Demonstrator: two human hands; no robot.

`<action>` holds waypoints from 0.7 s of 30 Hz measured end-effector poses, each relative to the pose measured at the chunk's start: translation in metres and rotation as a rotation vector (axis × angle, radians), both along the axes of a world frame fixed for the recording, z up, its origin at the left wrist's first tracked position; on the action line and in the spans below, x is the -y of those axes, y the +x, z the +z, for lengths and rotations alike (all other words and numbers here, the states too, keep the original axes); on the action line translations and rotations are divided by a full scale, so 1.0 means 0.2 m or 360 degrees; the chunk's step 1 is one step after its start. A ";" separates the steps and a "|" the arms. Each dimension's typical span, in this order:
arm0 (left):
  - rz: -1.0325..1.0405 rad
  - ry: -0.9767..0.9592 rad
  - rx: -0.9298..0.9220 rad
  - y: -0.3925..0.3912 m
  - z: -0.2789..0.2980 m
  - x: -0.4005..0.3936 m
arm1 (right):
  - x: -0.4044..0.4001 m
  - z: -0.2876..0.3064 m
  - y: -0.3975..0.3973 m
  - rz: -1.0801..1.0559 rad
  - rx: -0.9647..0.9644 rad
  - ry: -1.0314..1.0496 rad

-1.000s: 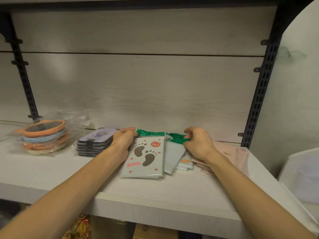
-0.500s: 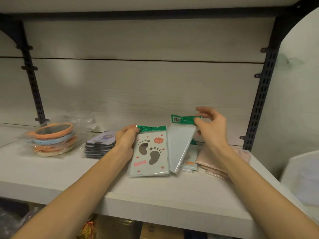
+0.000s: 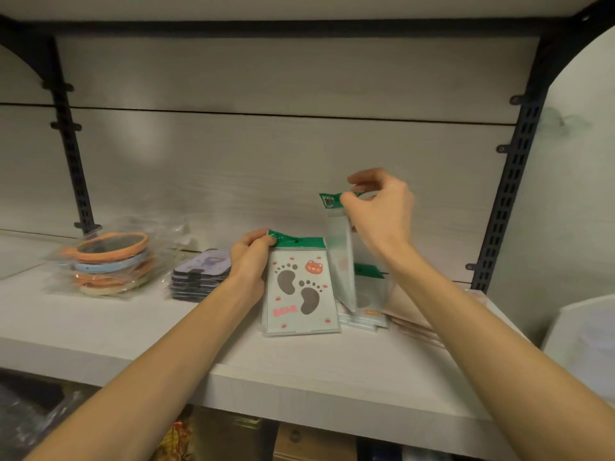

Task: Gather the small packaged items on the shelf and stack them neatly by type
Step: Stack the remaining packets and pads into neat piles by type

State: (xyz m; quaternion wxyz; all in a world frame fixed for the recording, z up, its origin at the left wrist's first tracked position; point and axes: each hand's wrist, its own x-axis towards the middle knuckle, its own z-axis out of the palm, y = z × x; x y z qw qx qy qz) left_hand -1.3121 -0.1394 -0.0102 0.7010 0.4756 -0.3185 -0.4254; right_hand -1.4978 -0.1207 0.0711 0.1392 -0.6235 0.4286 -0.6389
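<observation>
1. Near the shelf point(image 3: 299, 371) front edge, my left hand point(image 3: 249, 261) pinches the footprint packet stack point(image 3: 299, 291) by its green header.
2. Further back, my right hand point(image 3: 379, 214) pinches a lifted packet point(image 3: 341, 261) above the remaining packets point(image 3: 366, 311).
3. I judge the slick sleeve could slip and scatter the stack.

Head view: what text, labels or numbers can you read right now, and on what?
"BEAR": pink letters on the footprint packet the left hand holds.
Dark label on the green header of the lifted packet in the right hand: too blurred.
Orange mark on the packets lying behind: too small.
</observation>
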 end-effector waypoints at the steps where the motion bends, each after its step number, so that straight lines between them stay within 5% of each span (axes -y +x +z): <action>1: -0.0009 0.0007 0.0001 0.00 0.00 -0.01 | 0.01 0.00 0.02 0.0073 0.0033 0.0086; 6: -0.0080 -0.0010 -0.0010 -0.01 0.02 -0.02 | 0.01 -0.09 0.15 0.0468 0.0169 0.0544; 14: -0.0274 0.0030 -0.0137 -0.03 0.05 -0.07 | 0.14 -0.29 0.28 0.0638 0.0325 0.0908; 21: -0.0301 0.0155 0.0171 -0.03 0.01 -0.05 | 0.15 -0.33 0.19 0.1063 0.0798 0.1183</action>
